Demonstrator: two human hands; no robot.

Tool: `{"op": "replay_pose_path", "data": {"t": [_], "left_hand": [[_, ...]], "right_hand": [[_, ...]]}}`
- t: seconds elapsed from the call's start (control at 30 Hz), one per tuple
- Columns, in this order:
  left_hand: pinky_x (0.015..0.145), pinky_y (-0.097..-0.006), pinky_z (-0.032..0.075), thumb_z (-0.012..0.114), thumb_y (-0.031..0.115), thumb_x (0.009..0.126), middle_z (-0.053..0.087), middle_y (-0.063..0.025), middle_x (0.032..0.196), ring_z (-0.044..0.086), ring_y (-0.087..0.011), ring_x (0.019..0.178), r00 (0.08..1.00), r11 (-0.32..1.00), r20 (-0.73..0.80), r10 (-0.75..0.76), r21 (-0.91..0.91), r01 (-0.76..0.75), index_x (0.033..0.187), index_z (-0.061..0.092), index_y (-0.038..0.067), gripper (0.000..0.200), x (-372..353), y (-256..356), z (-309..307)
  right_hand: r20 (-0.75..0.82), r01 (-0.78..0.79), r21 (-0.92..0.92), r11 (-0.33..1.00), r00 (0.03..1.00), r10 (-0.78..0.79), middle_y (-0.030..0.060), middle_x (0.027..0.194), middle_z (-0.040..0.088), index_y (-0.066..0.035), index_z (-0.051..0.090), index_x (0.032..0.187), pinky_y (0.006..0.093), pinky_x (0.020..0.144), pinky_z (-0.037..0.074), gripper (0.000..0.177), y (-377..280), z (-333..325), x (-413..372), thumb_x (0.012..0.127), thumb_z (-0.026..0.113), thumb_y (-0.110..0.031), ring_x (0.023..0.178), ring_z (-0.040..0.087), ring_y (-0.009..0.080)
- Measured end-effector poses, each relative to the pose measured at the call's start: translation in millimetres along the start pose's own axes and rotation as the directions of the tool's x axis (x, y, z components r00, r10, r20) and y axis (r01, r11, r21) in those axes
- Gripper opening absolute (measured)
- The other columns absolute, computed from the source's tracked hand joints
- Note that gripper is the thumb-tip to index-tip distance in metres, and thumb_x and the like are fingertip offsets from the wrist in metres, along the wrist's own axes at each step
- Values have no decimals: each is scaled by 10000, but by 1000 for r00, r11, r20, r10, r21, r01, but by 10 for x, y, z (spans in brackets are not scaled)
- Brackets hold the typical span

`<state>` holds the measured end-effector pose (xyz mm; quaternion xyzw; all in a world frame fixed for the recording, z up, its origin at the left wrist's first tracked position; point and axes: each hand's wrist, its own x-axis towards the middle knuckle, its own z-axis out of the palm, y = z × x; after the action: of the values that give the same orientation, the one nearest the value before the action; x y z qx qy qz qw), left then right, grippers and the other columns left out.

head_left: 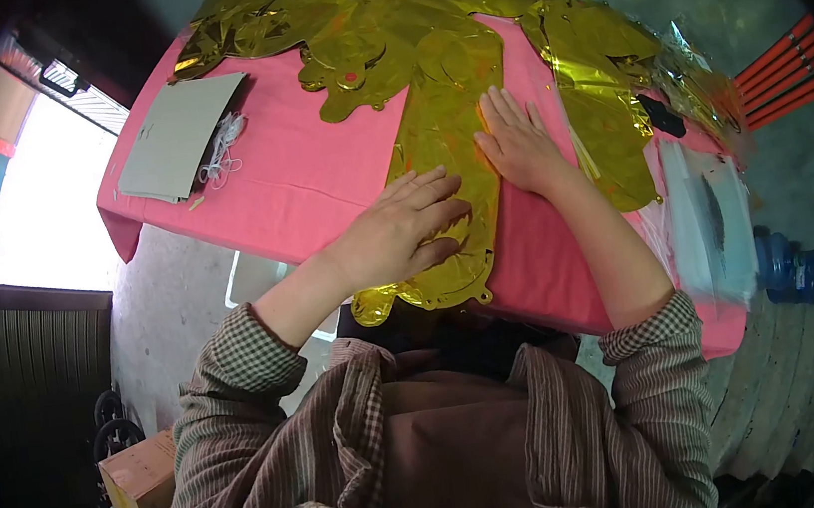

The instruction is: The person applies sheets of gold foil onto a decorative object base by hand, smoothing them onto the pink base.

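A flat gold foil balloon, uninflated, lies lengthwise on the pink cloth in front of me, its near end reaching the table's edge. My left hand rests on its lower part, fingers apart and slightly bent. Flat against the balloon's right edge lies my right hand, fingers stretched out. Neither hand grips anything. Beyond my hands, more gold foil balloons are spread in an overlapping heap. Another long gold piece lies to the right of my right forearm.
On the pink-covered table, a stack of grey card sheets and a bundle of white string lie at left. Clear plastic bags and a black item are at right. A cardboard box stands low left.
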<state>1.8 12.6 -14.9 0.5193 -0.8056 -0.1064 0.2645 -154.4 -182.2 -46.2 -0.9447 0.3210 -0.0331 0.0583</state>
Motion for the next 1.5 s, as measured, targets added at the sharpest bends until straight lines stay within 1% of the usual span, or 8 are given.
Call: {"op": "replay_pose_path", "data": {"t": [0.4, 0.47, 0.57, 0.67, 0.87, 1.1, 1.27, 1.5], "left_hand": [[1066, -451, 314, 667, 254, 811, 476, -159, 1302, 406, -335, 1268, 1000, 1000, -10, 0, 3, 1, 1198, 545, 71, 445, -6, -29, 18], [1068, -455, 311, 663, 251, 812, 472, -157, 1307, 402, -333, 1270, 1000, 1000, -11, 9, -3, -9, 1195, 545, 70, 440, -6, -31, 19], [1079, -460, 298, 662, 220, 828, 459, -162, 1331, 385, -345, 1287, 1000, 1000, 25, -16, -15, 17, 1228, 533, 67, 447, -4, -20, 10], [1080, -458, 297, 665, 220, 826, 462, -162, 1332, 389, -342, 1284, 1000, 1000, 20, -16, -14, 16, 1230, 533, 69, 451, -3, -22, 12], [1081, -458, 300, 677, 199, 814, 464, -173, 1332, 395, -345, 1279, 1000, 999, 22, -15, -34, 15, 1230, 530, 54, 465, -2, -11, -10], [1074, -457, 303, 649, 212, 836, 465, -192, 1313, 368, -362, 1304, 998, 980, -40, -49, -195, 40, 1236, 515, 50, 452, 25, -67, -139], [1098, -497, 261, 600, 272, 877, 423, -182, 1384, 319, -353, 1345, 986, 983, 5, -165, 83, 164, 1316, 466, 58, 507, 23, -271, -224], [1107, -509, 244, 589, 299, 882, 402, -177, 1409, 300, -327, 1361, 979, 969, 62, -195, 167, 183, 1326, 460, 63, 519, -8, -324, -164]], "right_hand": [[26, 13, 170, 985, 1000, -18, 147, 1554, 120, -37, 159, 1479, 442, 1151, 58, 671, 7, -93, 14, 981, 334, -452, 1445, 83, 258], [-176, 118, 126, 985, 980, -95, 138, 1552, 141, -60, 207, 1475, 457, 1148, 61, 633, 0, -87, 21, 980, 366, -422, 1443, 97, 271], [-184, 309, 100, 946, 940, -288, 125, 1542, 190, -90, 276, 1460, 472, 1145, 83, 568, -141, -157, 50, 980, 398, -368, 1436, 128, 288], [-178, 383, 185, 905, 919, -353, 117, 1529, 234, -118, 317, 1446, 476, 1143, 111, 521, -202, -64, 114, 979, 408, -330, 1427, 165, 291], [-60, 359, 149, 922, 934, -354, 113, 1522, 249, -140, 326, 1445, 483, 1146, 124, 510, -247, -29, 116, 978, 403, -331, 1418, 196, 279], [-109, 360, 131, 924, 931, -347, 111, 1511, 275, -145, 305, 1451, 493, 1146, 127, 543, -242, 38, 119, 970, 384, -383, 1407, 224, 279], [-117, 371, 109, 922, 926, -359, 116, 1511, 274, -146, 287, 1459, 498, 1142, 135, 571, -243, 43, 120, 967, 375, -423, 1404, 233, 284], [-114, 372, 105, 922, 926, -360, 121, 1511, 273, -143, 277, 1462, 500, 1140, 140, 593, -246, 38, 122, 966, 358, -457, 1403, 233, 286]]}}
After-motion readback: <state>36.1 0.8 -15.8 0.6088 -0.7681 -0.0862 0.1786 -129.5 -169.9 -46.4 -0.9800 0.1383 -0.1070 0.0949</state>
